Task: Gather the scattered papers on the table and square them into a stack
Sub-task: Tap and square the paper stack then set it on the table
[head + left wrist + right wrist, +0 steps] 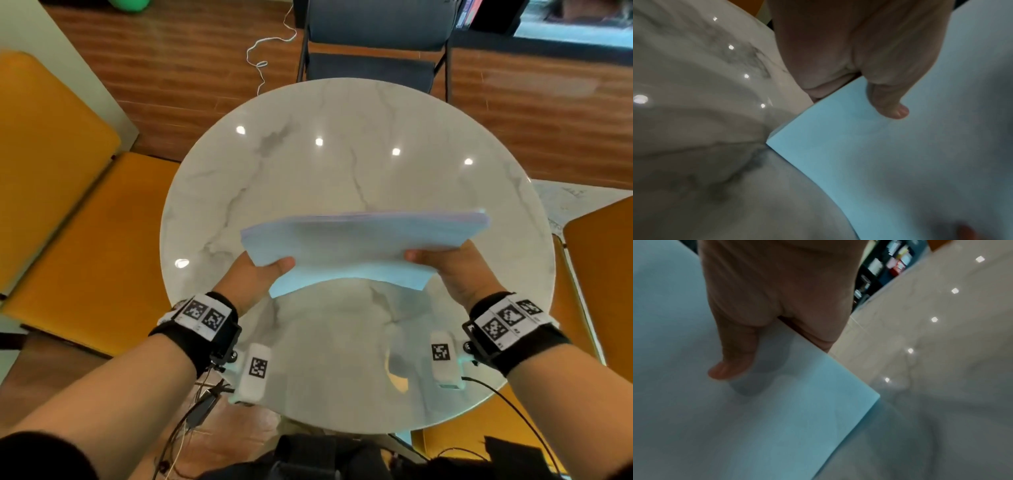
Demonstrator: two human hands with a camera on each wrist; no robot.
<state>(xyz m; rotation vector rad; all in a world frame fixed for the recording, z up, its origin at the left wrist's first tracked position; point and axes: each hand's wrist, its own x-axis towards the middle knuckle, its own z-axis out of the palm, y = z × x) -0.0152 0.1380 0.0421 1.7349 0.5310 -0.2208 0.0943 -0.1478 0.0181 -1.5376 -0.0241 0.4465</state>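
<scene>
A stack of pale blue papers [363, 246] is held up over the round marble table [342, 164], its near edge sagging toward the tabletop. My left hand [260, 274] grips the stack's left end, thumb on the near face, fingers hidden behind. My right hand [445, 263] grips the right end the same way. In the left wrist view the thumb [890, 104] presses on the papers [879, 162]. The right wrist view has the other thumb [731, 363] pinching the papers [756, 418]. No loose sheets lie on the table.
Orange chairs [68, 212] flank the table at left and at right [603, 274]. A dark folding chair [373, 48] stands at the far side. A white cable [263, 58] trails on the wooden floor. Wrist devices and wires hang at the table's near edge.
</scene>
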